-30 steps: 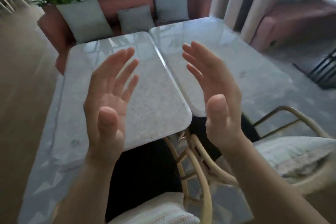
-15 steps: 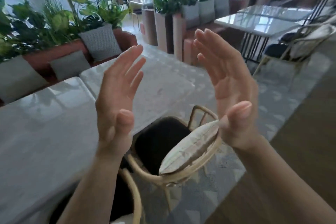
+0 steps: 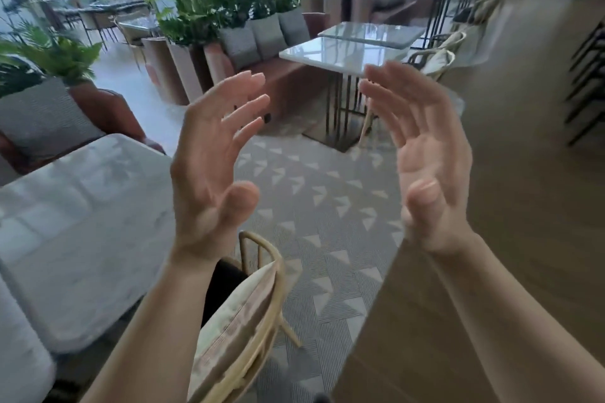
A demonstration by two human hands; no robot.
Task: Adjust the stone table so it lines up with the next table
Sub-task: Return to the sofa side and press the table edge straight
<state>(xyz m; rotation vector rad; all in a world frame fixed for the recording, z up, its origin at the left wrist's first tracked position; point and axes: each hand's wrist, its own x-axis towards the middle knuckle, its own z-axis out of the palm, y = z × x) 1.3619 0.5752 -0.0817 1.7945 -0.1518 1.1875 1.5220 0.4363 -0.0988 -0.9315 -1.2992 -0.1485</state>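
Observation:
A grey stone table (image 3: 82, 222) fills the left of the head view, and the corner of a second one (image 3: 19, 366) shows at the bottom left. My left hand (image 3: 212, 170) is raised in the air, palm inward and fingers spread, just right of the stone table's edge and touching nothing. My right hand (image 3: 422, 157) is held up opposite it, also empty with fingers apart, over the floor. Two more stone tables (image 3: 340, 54) stand side by side farther back, in the upper middle.
A rattan chair (image 3: 262, 321) with a pale cushion stands just below my left forearm. A patterned rug (image 3: 320, 206) covers the floor ahead. A reddish bench with grey pillows (image 3: 42, 118) and planters (image 3: 183, 72) line the left and back. Wooden flooring (image 3: 523, 173) lies at right.
The view has swung right, away from the two near tables, which have slid to the left edge. Both hands stay raised and empty in front of me.

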